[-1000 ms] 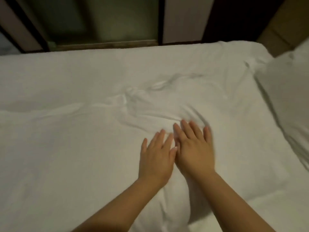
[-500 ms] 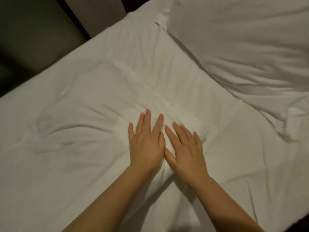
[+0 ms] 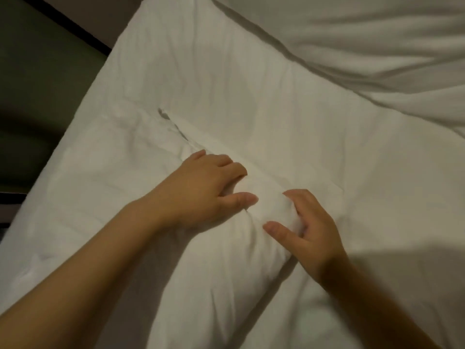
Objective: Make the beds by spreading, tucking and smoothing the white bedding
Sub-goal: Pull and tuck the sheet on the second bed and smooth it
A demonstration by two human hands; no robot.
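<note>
Grip comes first here: both hands have their fingers curled into the same puffy fold [image 3: 270, 207] of the white bedding [image 3: 221, 285], which lies near the middle of the bed, well in from its left edge. The left hand [image 3: 208, 190] comes over the fold from the left-edge side, with its thumb on the near side. The right hand [image 3: 312, 233] pinches it from the other side, thumb and fingers closed round the bulge. The two hands are near each other but not touching.

To my eye the step is spreading: taking up the bunched padding so it can be drawn flat over the smoother sheet [image 3: 276, 104] beyond. Doing it well probably means lifting only slightly, then moving the hands apart along the fold's line. Tugging at one spot would likely gather the filling into a fresh lump instead of evening it out. A crease [image 3: 173, 124] runs from the fold toward the bed's left edge, and pulling along it should take it out. Care is wanted toward the far right corner, where a rumpled heap of more bedding [image 3: 364, 41] lies close and could be caught by a drag that way. Flat palms can finish the smoothing once the bulge is gone.
</note>
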